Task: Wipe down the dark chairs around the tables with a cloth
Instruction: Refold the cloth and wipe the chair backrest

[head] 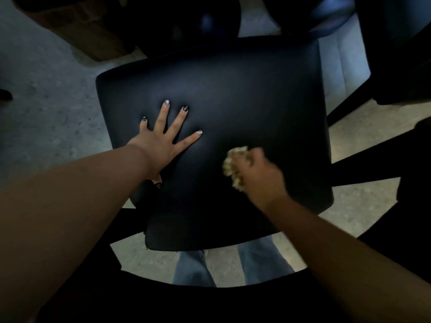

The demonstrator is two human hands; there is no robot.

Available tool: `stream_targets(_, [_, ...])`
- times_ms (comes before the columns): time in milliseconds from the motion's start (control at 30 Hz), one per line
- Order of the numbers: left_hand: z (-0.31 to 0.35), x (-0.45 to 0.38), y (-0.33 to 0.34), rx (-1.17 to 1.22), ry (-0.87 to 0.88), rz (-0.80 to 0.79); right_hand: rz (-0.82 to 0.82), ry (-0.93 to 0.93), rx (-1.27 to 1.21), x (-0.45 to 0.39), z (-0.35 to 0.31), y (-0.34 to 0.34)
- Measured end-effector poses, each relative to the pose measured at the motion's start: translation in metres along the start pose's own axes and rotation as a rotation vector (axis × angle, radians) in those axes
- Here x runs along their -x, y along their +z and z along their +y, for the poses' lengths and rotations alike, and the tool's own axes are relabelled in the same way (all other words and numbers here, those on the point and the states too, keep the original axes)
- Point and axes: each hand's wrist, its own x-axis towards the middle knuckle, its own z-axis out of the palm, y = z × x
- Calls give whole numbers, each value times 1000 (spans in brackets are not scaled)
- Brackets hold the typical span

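A dark padded chair seat [233,89] fills the middle of the view, seen from above over its curved backrest [210,299]. My left hand [163,141] lies flat on the seat's left half with the fingers spread and straight. My right hand [258,173] grips a crumpled pale cloth [231,166] and holds it against the seat's right half; the hand is blurred. Part of the cloth is hidden under my fingers.
Another dark chair [401,47] stands at the upper right and more dark furniture [186,19] sits beyond the seat. A brown wooden table leg [93,36] is at the upper left. Pale speckled floor [46,101] surrounds the chair. My jeans [193,269] show below the seat.
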Motion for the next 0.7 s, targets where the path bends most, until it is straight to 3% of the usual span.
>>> stream_targets(133, [-1, 1, 1, -9, -6, 16, 418, 756, -58, -25, 81, -27])
stream_targets(200, [-1, 0, 1, -8, -7, 19, 549, 908, -51, -30, 109, -33])
stream_targets(267, [-1, 0, 2, 0, -1, 13, 549, 909, -44, -33, 113, -35])
stream_targets(333, [-1, -1, 3, 2, 0, 12, 473, 794, -34, -34, 114, -23])
stream_targets(600, [-1, -1, 3, -6, 2, 24, 553, 985, -81, -66, 78, -13])
stream_targets(700, [-2, 0, 4, -5, 1, 25, 487, 858, -95, -78, 33, -7])
